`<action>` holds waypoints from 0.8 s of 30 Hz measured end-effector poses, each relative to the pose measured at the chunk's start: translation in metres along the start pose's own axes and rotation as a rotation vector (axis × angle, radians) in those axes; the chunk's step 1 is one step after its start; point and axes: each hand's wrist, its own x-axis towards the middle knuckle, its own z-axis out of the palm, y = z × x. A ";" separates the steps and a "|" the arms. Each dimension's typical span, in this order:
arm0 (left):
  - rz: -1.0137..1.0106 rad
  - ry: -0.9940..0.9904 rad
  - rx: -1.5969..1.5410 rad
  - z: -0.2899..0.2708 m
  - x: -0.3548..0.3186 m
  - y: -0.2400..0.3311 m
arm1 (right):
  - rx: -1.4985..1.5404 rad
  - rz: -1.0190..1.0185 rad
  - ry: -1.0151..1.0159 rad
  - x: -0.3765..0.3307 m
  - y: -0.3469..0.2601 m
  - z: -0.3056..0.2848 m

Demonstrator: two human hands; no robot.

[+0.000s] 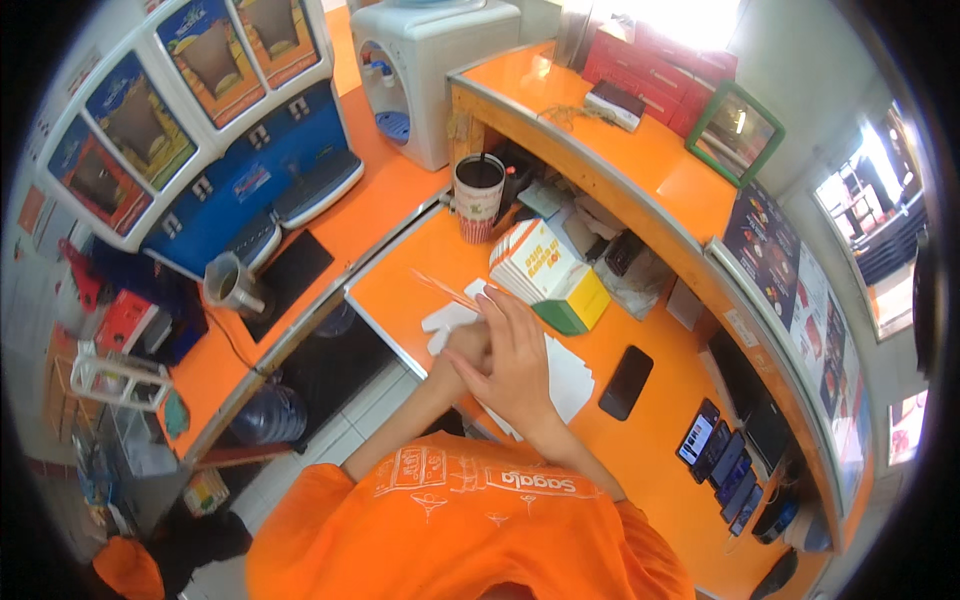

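Observation:
My right hand (512,352) lies across my left hand (466,347), its fingers stretched out and its thumb apart. The left hand looks curled; its fingers are partly hidden behind the right, and I cannot make out what they hold. Thin orange, blurred strips (440,286) stick out just beyond the hands. White flat card pieces (568,380) lie under and beside my hands, and another white piece (450,318) shows at the left. Just beyond the right hand stands a stack of white, yellow and green folded food cartons (548,268).
A black phone (627,383) lies right of the hands, with several phones (720,455) in a row farther right. A patterned cup (478,200) stands at the back. On the left counter are a clear jug (236,285) and a drink dispenser (250,170). A raised orange shelf (650,160) curves along the right.

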 end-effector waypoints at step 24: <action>0.389 -0.194 -0.714 -0.101 0.155 -0.026 | -0.069 0.450 0.791 0.073 -0.001 0.057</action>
